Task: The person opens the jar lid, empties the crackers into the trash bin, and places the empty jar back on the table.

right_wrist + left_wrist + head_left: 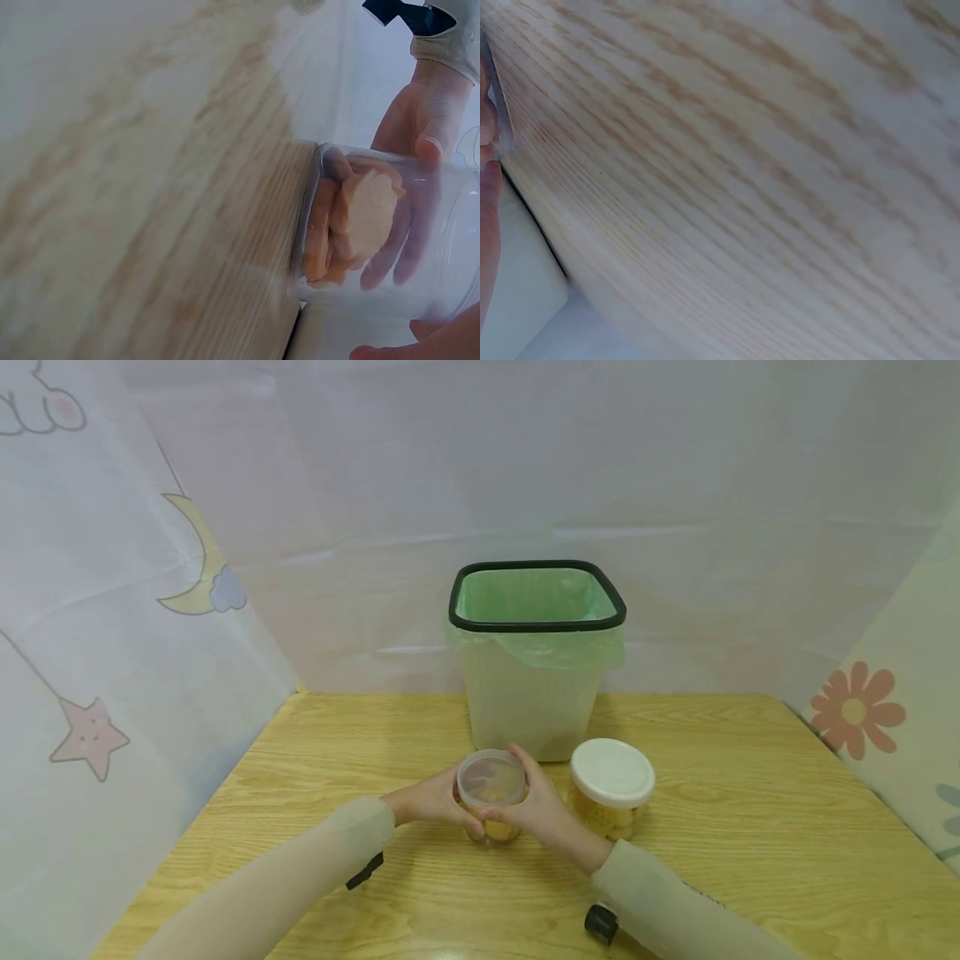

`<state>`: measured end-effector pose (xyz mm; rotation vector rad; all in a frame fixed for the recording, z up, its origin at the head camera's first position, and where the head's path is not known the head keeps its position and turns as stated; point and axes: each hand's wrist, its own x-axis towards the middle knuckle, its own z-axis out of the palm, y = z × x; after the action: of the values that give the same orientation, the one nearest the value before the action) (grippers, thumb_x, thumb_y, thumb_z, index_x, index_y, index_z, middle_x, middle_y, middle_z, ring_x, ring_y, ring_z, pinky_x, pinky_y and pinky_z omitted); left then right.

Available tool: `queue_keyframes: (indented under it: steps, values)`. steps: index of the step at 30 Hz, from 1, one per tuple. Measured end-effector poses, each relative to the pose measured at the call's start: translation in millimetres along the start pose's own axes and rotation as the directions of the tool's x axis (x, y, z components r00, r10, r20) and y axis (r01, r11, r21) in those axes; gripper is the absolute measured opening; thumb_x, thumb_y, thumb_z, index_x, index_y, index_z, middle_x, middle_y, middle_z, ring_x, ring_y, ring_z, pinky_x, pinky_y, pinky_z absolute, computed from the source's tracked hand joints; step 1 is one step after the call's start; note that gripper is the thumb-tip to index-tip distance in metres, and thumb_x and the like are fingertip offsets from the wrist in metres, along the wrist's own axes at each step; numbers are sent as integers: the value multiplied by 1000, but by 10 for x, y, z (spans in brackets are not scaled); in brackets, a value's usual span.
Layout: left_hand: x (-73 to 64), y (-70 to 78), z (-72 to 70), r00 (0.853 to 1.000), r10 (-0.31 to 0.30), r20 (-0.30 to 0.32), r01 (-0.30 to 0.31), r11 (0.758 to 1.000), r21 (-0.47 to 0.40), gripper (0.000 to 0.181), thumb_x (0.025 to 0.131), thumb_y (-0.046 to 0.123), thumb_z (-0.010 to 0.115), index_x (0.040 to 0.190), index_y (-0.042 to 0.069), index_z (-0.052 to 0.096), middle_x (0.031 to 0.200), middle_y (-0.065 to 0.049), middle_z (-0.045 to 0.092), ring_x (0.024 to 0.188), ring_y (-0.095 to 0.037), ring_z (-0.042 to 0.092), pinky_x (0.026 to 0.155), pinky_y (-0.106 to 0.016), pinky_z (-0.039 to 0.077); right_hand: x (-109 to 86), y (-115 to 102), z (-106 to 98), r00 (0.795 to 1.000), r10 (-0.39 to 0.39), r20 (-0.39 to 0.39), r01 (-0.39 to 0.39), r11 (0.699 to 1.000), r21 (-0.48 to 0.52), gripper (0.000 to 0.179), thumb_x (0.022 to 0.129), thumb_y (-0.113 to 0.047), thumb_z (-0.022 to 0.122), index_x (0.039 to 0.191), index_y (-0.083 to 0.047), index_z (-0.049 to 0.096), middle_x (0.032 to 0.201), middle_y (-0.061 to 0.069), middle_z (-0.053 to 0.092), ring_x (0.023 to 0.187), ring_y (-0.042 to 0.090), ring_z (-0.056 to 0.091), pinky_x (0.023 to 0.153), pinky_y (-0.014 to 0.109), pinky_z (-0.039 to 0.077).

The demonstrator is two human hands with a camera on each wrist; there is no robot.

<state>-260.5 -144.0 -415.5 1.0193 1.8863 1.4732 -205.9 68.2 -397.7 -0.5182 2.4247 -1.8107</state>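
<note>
Between both hands a clear round plastic jar [489, 783] stands on the table, with orange-tan cookie-like pieces [367, 217] at its bottom. My left hand [433, 797] grips its left side, the thumb at the front. From the right, my right hand [542, 806] holds it, fingers round the far side and thumb in front. Whether a see-through lid covers the jar I cannot tell. Through the jar's wall the left fingers [411, 244] show in the right wrist view. The left wrist view catches only a bit of hand at its left edge.
Just right of my right hand stands a second jar with a white lid [612, 772] and pale yellowish pieces inside. Behind both jars is a white bin [528, 697] with a black rim and green liner. A printed cloth [360, 568] surrounds the wooden table [750, 793].
</note>
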Motion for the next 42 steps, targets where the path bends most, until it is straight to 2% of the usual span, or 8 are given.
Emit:
queue_keyframes:
  steps: [6, 12, 19, 24, 29, 34, 37, 42]
  values:
    - [-16, 20, -18, 999, -36, -11, 37, 999, 23, 97, 78, 10, 83, 153, 12, 21, 149, -16, 35, 133, -33, 39, 106, -39, 37, 29, 8, -26, 1000, -17, 17, 17, 1000, -16, 103, 73, -17, 88, 149, 7, 23, 151, 28, 30, 135, 45, 32, 106, 60, 30]
    - [-23, 62, -39, 997, -75, -29, 77, 994, 74, 98, 77, 6, 82, 153, 12, 21, 149, -11, 36, 135, -30, 37, 108, -41, 34, 46, -34, -58, 999, -16, 43, 16, 1000, 15, 102, 72, -13, 87, 149, 7, 23, 150, 28, 31, 136, 47, 30, 106, 62, 29]
    - [6, 56, -91, 999, -21, 34, 19, 998, 63, 98, 78, 10, 83, 153, 8, 19, 150, -17, 34, 134, -34, 38, 108, -40, 35, 72, -13, -111, 994, -36, 100, 35, 999, 17, 102, 74, -18, 87, 150, 5, 22, 149, 27, 32, 135, 47, 31, 105, 65, 27]
    - [21, 43, -114, 999, 8, 53, -11, 998, 59, 99, 78, 12, 83, 153, 8, 18, 150, -19, 33, 134, -35, 38, 107, -38, 36, 58, -18, -123, 991, -46, 122, 48, 999, -16, 110, 76, -29, 85, 152, 4, 15, 155, 24, 23, 139, 46, 24, 106, 67, 21]
    - [28, 62, -114, 999, 23, 49, -25, 998, 56, 99, 78, 9, 82, 152, 3, 17, 150, -23, 32, 133, -38, 38, 106, -35, 38, 1, -45, -84, 998, -33, 56, 34, 999, -18, 110, 77, -26, 85, 153, 4, 12, 156, 25, 20, 142, 44, 19, 110, 63, 18]
    - [34, 81, -104, 999, 18, 35, -20, 999, 51, 97, 78, 8, 82, 152, 4, 19, 149, -21, 34, 133, -36, 39, 106, -37, 37, -63, -78, -24, 999, -43, -32, 43, 999, -19, 99, 79, -18, 83, 150, 8, 19, 152, 29, 26, 140, 45, 23, 110, 61, 21]
    - [32, 58, -91, 999, 14, 29, -15, 999, 43, 96, 78, 9, 83, 152, 8, 21, 148, -18, 36, 133, -34, 40, 107, -38, 36, -104, -88, 24, 997, -49, -58, 47, 998, -37, 97, 79, -15, 82, 149, 10, 20, 151, 31, 25, 138, 48, 25, 108, 63, 23]
    - [-2, 11, -23, 998, 5, 65, -7, 1000, 30, 96, 79, 10, 82, 152, 9, 20, 148, -16, 36, 133, -33, 39, 107, -37, 35, -169, -50, 133, 997, -57, -55, 53, 996, -71, 106, 75, -15, 85, 149, 11, 13, 149, 37, 22, 134, 54, 26, 104, 67, 26]
